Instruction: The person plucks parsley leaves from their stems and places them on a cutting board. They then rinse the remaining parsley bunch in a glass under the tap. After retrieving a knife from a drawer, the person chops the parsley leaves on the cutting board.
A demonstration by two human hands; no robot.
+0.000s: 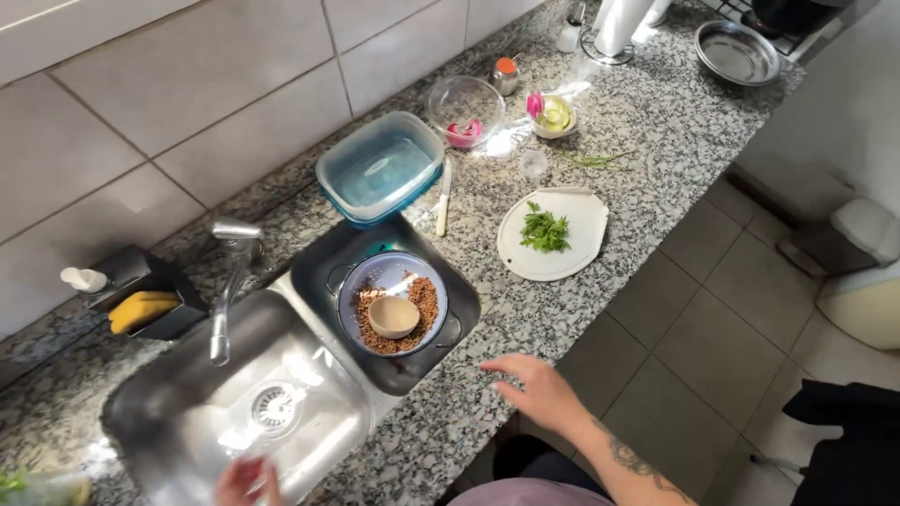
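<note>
The right hand, low in the frame just right of centre, hangs flat over the front edge of the granite counter with palm down and fingers loosely spread, holding nothing and not clearly touching the stone. The left hand shows only as a blurred sliver at the bottom edge, left of centre, over the front rim of the steel sink; I cannot tell whether its fingers are spread or curled, or whether it grips anything. Nearest the right hand, up and to the left, a blue colander sits in the small dark side basin, filled with brown grains, and 1 small tan bowl rests on top of the grains at the middle. As a judgement, the likeliest trouble is there: the bowl is perched on a loose heap, so a careless lift or knock of the colander could tip it and scatter grains into the basin. Further out, at the frame's centre, a white-handled knife lies near the basin's far rim, beside a clear lidded container; a reach across could nudge the knife down into the basin. To the right, a round white cutting board carries a sprig of green herbs and lies close to the counter's front edge, where a passing sleeve might drag it off.
</note>
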